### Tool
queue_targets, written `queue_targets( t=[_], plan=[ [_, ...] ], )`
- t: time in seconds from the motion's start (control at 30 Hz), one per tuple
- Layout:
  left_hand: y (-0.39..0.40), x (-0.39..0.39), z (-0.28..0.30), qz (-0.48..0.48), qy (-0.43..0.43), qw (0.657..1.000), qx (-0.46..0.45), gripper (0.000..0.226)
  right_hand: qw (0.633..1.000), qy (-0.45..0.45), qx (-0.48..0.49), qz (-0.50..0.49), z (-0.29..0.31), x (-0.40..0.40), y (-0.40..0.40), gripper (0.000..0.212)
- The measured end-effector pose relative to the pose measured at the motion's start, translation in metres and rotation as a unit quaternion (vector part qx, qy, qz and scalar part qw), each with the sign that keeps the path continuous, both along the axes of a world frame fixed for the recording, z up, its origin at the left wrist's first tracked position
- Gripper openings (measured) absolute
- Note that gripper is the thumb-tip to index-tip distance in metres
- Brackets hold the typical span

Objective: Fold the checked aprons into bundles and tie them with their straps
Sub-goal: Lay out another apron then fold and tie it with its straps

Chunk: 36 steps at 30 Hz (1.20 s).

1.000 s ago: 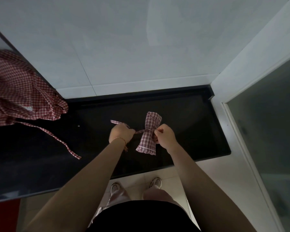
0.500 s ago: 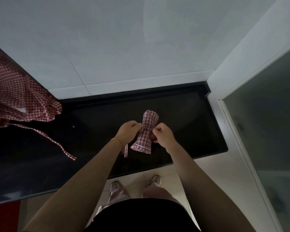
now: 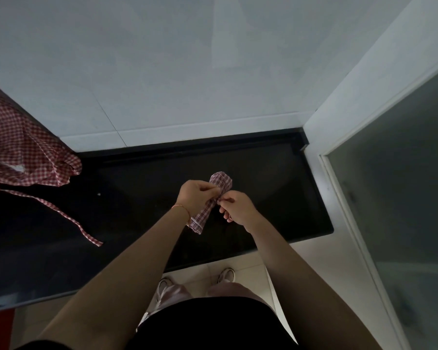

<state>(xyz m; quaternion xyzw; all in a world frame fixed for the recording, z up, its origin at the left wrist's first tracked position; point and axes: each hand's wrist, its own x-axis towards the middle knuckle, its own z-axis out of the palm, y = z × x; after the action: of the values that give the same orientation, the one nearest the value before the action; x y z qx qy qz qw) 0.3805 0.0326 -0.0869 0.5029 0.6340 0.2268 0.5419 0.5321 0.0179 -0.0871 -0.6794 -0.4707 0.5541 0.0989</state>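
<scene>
The rolled apron bundle (image 3: 219, 190) is checked in red and white, with a pale white hem at its lower end. The loose apron (image 3: 23, 152) at the left wears the same red-and-white check, as does its trailing strap (image 3: 69, 219). The bench (image 3: 127, 198) is glossy black. The wall (image 3: 187, 72) behind is pale grey-white tile. A thin orange-red band (image 3: 183, 208) circles the left wrist. The shoes (image 3: 226, 274) are white, the floor (image 3: 313, 261) cream.
</scene>
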Motion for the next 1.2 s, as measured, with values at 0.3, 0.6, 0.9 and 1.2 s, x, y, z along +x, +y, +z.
queue_targets(
  t=[0.3, 0.6, 0.9, 1.2],
  plan=[
    [0.001, 0.007, 0.000, -0.082, 0.083, 0.992, 0.039, 0.028, 0.999, 0.023, -0.021, -0.031, 0.003, -0.001, 0.006, 0.012],
    [-0.007, 0.005, -0.002, 0.077, 0.069, 0.993, 0.054, 0.017, 0.998, 0.019, -0.013, 0.052, 0.014, -0.007, 0.015, 0.018],
    [0.001, 0.002, 0.000, -0.111, 0.088, 0.990, 0.005, 0.014, 0.996, 0.001, 0.002, 0.094, 0.042, -0.008, 0.037, 0.023],
    [0.012, -0.005, 0.001, 0.033, -0.045, 0.991, -0.119, 0.024, 0.973, -0.048, 0.199, 0.110, 0.033, -0.013, 0.047, 0.017]
  ],
)
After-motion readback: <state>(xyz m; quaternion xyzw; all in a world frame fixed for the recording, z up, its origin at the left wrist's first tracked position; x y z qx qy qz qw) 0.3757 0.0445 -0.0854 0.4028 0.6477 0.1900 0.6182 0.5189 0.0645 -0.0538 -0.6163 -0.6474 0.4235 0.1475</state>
